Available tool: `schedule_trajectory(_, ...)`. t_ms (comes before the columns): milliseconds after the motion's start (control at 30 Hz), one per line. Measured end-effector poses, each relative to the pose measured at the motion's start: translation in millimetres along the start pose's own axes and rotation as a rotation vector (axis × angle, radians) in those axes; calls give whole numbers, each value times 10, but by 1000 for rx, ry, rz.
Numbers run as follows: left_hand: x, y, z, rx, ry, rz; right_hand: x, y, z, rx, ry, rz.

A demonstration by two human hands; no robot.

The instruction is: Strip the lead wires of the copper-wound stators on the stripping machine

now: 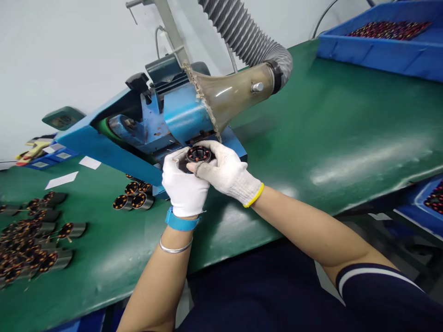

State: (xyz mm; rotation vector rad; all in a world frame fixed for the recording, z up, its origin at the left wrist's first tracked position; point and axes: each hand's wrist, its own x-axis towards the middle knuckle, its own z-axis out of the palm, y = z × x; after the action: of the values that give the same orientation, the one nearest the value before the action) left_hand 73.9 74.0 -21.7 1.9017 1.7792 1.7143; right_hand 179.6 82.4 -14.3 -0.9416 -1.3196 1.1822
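Note:
Between my two gloved hands is a motor stator (pixel 199 154), a short dark ring with copper windings showing around its open end. My left hand (pixel 185 184), in a white glove, closes around its left and lower side. My right hand (pixel 224 168), in a knitted white glove with a yellow cuff, wraps the right side, thumb in front and fingers over the far rim. Just beyond the hands stands a blue belt grinding machine (pixel 188 113) with a translucent suction hood (pixel 238 90). Whether the stator touches the machine is hidden by my hands.
Several stators (pixel 133 196) stand left of my hands, and a larger heap (pixel 27 244) covers the far left of the green table (pixel 346 120). A grey hose (pixel 249 34) rises from the hood. A blue bin (pixel 377 57) of small dark parts sits back right.

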Motion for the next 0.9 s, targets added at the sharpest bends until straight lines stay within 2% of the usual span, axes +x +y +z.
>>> schedule_trajectory(200,29,42,71,-44,-17,-1,-13,-6,-25,128,56,-12)
schedule_trajectory(400,15,23,80,-62,-24,-2,-29,18,-21,135,70,-56)
schedule_trajectory(600,20,24,90,-85,-40,-33,-11,-13,-37,72,58,-32)
schedule_trajectory(700,3,52,90,-104,-34,-19,-32,9,-29,75,107,-66)
schedule_trajectory(800,-71,69,27,-114,-40,-1,-113,58,9,30,147,-101)
schedule_trajectory(900,-216,25,-125,-132,-46,-45,-242,94,61,-131,100,-130)
